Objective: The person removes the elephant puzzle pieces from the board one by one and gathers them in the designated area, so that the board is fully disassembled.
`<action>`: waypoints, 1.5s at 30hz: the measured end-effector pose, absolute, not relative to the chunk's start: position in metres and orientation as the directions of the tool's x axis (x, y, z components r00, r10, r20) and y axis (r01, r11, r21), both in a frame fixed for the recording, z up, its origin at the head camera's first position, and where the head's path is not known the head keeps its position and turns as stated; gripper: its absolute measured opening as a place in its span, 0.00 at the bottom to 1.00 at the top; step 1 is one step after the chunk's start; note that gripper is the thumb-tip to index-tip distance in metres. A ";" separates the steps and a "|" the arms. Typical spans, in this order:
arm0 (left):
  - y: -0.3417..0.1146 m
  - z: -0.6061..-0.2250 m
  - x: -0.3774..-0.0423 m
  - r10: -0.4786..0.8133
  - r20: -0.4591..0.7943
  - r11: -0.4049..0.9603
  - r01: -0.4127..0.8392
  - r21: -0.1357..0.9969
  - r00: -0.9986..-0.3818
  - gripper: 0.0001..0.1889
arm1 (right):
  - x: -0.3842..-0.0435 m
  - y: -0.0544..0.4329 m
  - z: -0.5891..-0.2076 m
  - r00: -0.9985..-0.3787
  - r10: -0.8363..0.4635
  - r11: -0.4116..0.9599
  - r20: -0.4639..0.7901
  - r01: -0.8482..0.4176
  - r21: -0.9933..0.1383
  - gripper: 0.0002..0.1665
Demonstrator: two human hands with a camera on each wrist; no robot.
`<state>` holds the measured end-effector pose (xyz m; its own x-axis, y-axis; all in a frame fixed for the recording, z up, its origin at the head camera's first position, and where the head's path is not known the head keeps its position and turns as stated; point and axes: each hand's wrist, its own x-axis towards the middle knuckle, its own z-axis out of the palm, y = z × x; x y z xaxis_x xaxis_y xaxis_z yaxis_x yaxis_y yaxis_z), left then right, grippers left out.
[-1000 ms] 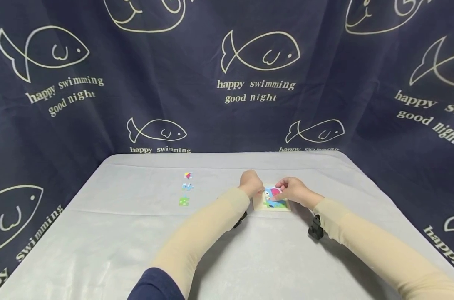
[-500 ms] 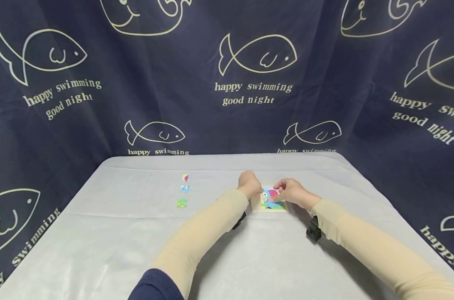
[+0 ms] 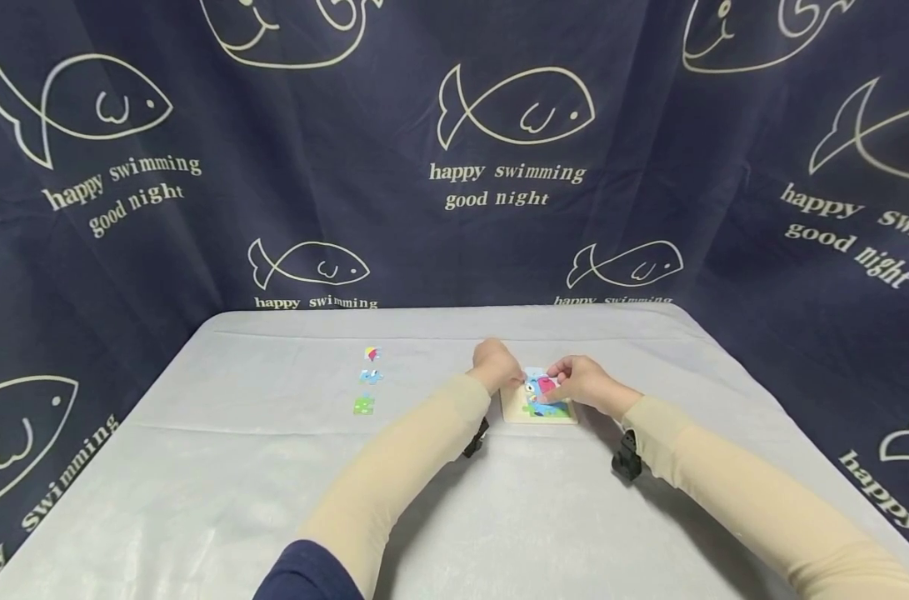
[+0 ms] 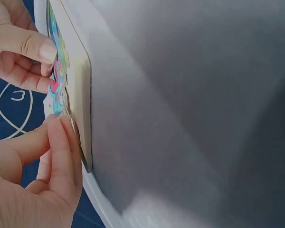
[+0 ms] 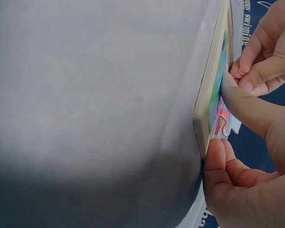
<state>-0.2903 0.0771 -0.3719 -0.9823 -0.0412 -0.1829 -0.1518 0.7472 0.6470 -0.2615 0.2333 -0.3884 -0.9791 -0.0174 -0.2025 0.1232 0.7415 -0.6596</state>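
Note:
A wooden puzzle tray (image 3: 512,410) lies on the table with brightly printed jigsaw pieces (image 3: 550,408) on it, showing blue, green and pink. My left hand (image 3: 495,364) is at its left side; in the left wrist view, the thumb and index finger (image 4: 59,137) pinch the edge of a light-blue jigsaw piece (image 4: 58,108). From the right, my right hand (image 3: 591,383) holds the pieces, its thumb (image 5: 232,92) lying across their printed face and its fingers (image 5: 217,154) curled at the edge. The fingertips partly cover the pieces.
Three loose jigsaw pieces lie in a column left of the tray: a yellow-and-red one (image 3: 372,354), a blue one (image 3: 372,377) and a green one (image 3: 363,406). A pale cloth covers the table (image 3: 222,467). A dark fish-print curtain (image 3: 409,125) hangs behind it.
My left hand has shifted slightly to the left, and more of a light-blue piece shows at the tray's far side. The right hand keeps its hold. The head view has tilted a little.

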 end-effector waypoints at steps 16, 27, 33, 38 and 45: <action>0.063 -0.379 -0.306 -0.012 -0.187 0.544 -0.164 0.823 -0.982 0.02 | -0.261 0.235 -0.389 -0.982 -0.030 0.713 -0.185 0.108 -0.693 0.30; 0.046 -0.377 -0.305 0.068 -0.130 0.253 -0.109 0.961 -0.989 0.04 | -0.260 0.234 -0.388 -0.981 -0.034 0.705 -0.190 0.111 -0.701 0.30; 0.041 -0.379 -0.305 0.058 -0.144 0.114 -0.137 0.984 -0.988 0.04 | -0.259 0.233 -0.388 -0.981 -0.031 0.701 -0.190 0.114 -0.704 0.30; 0.034 -0.379 -0.307 0.046 -0.125 0.084 -0.121 0.989 -0.991 0.05 | -0.258 0.233 -0.388 -0.981 -0.041 0.708 -0.188 0.104 -0.698 0.30; 0.020 -0.377 -0.311 0.039 -0.098 0.099 -0.094 0.991 -0.994 0.06 | -0.259 0.234 -0.388 -0.981 -0.044 0.719 -0.188 0.099 -0.688 0.30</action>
<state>-0.3106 0.0200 -0.3774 -0.9944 0.0391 -0.0979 -0.0936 0.0989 0.9907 -0.2593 0.2337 -0.3881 -0.9812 -0.0440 -0.1878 0.0993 0.7193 -0.6875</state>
